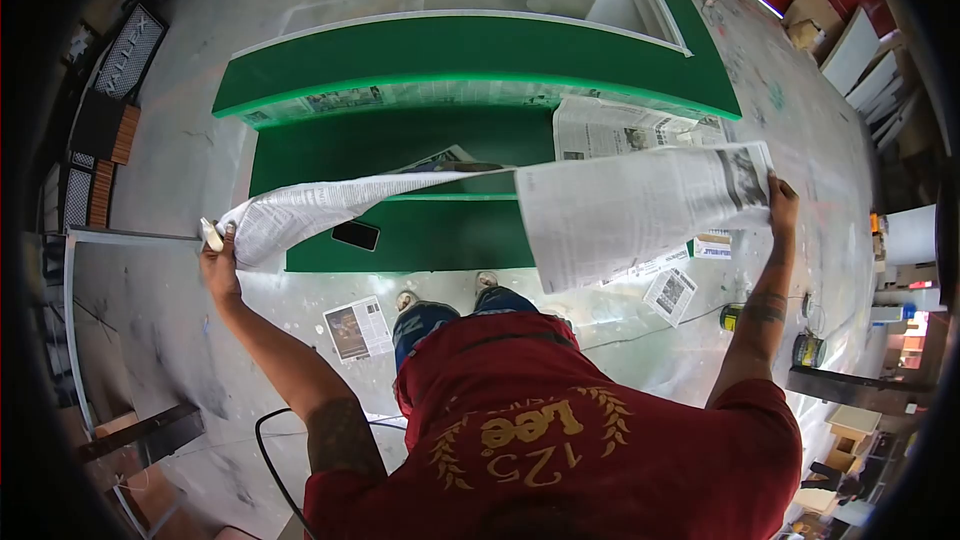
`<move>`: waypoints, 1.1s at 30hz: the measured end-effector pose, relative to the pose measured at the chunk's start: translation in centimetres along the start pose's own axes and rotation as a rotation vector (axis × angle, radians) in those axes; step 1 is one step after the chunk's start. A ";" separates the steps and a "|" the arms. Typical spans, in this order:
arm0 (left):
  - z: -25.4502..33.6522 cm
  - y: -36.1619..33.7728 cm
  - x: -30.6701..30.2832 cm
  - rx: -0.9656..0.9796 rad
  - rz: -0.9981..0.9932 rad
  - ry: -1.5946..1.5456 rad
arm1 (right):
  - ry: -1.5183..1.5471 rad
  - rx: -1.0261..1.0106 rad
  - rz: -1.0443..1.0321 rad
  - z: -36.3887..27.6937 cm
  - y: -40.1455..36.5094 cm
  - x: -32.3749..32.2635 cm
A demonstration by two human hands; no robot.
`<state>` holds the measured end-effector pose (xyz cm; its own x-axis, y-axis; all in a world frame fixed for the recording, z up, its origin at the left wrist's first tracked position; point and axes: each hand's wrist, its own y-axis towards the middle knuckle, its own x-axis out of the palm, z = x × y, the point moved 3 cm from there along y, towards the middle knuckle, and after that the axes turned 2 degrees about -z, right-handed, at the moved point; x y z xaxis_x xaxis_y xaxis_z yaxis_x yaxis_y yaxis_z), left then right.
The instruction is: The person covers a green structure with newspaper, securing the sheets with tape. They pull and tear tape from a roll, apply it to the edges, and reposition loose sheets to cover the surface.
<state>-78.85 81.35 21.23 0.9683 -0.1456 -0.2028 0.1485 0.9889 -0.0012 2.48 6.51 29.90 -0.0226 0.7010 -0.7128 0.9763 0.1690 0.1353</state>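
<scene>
A wide newspaper sheet (630, 210) is stretched in the air between my two hands, above a green counter (400, 130). At its left end my left hand (222, 258) grips the sheet's edge, together with a small whitish object (212, 234) that I cannot make out. My right hand (783, 202) pinches the sheet's right edge. The sheet's left part is twisted and narrow; its right part hangs broad and flat. More newspaper (620, 128) covers the counter's right part behind it. A dark phone (356, 235) lies on the green surface below the sheet.
Loose newspaper pieces (358, 330) lie on the floor by my feet. Paint cans (809, 349) stand at the right, near a thin cable. A metal frame (140, 236) is at the left. White panels (850, 50) lean at the upper right.
</scene>
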 end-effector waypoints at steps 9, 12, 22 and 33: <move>-6.0 -4.5 4.8 -0.204 -0.412 0.195 | -0.206 0.211 0.123 8.2 -1.7 -11.1; -9.4 -6.8 12.8 -0.108 -0.799 0.464 | -0.226 0.024 0.086 4.9 -2.6 -7.8; -20.8 -24.2 46.6 0.168 -1.004 0.225 | 0.179 -0.117 -0.329 -19.9 -6.5 9.4; -29.2 -25.5 50.1 -0.330 -1.223 -0.019 | 0.571 0.185 -0.123 -17.0 -8.8 20.1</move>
<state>-40.02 49.73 -17.52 0.2372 -0.9643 0.1175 0.8914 0.1680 -0.4210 -10.26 30.89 26.04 -0.1994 0.9532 -0.2275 0.9792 0.1851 -0.0828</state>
